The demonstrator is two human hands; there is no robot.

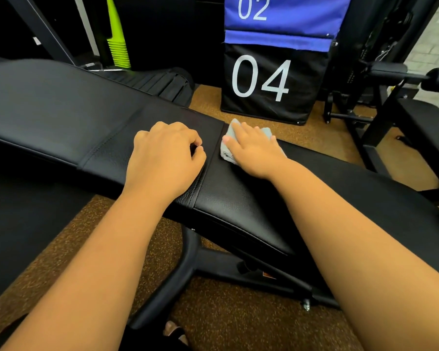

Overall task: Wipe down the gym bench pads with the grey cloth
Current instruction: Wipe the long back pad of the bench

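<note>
The right hand lies flat, fingers straight, pressing the cloth onto the seat pad just beside the gap, likely so pressure spreads for wiping. The left hand, fingers loosely curled and holding nothing, rests on the back pad, probably bracing it.

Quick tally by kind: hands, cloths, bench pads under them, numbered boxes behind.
Hands: 2 (left hand, right hand)
Grey cloth: 1
Bench pads: 2 (left pad, right pad)
Numbered boxes: 2 (black 04 box, blue 02 box)
Total: 7
</note>
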